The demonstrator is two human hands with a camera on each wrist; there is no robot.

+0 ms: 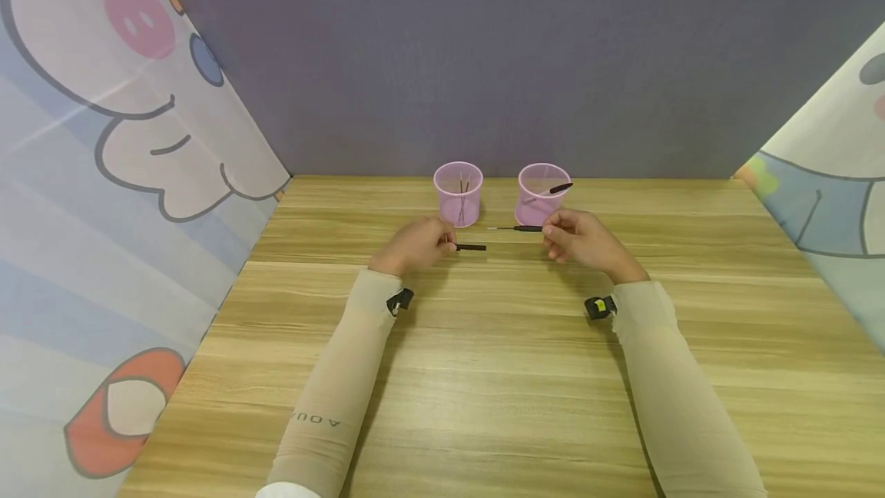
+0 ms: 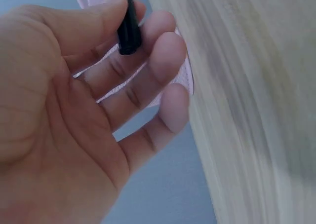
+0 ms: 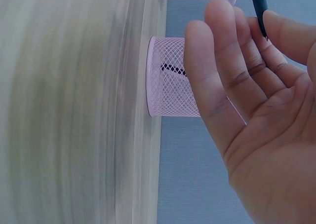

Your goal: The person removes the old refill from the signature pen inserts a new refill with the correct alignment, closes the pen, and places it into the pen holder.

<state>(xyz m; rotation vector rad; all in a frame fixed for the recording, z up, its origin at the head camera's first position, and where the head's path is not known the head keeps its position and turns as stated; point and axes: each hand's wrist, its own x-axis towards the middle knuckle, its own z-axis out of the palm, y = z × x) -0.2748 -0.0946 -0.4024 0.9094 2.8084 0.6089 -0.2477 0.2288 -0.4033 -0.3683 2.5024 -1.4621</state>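
Observation:
My left hand (image 1: 419, 243) pinches a short black pen barrel (image 1: 472, 247) between thumb and fingers, its free end towards the right. In the left wrist view the round end of the pen barrel (image 2: 129, 39) shows beside the thumb. My right hand (image 1: 584, 238) pinches the black front part of a pen (image 1: 528, 229); a thin rod with a pale tip sticks out of it to the left. The fine point of the pen part (image 3: 259, 9) shows by the thumb in the right wrist view. The two pieces are apart, both above the table.
Behind the hands stand two pink mesh cups. The left cup (image 1: 458, 202) holds a few thin dark rods; in the right cup (image 1: 534, 210) leans a black-ended pen (image 1: 561, 187). A grey wall (image 1: 512, 60) rises behind the wooden table (image 1: 498, 375), with cartoon-printed cloths at both sides.

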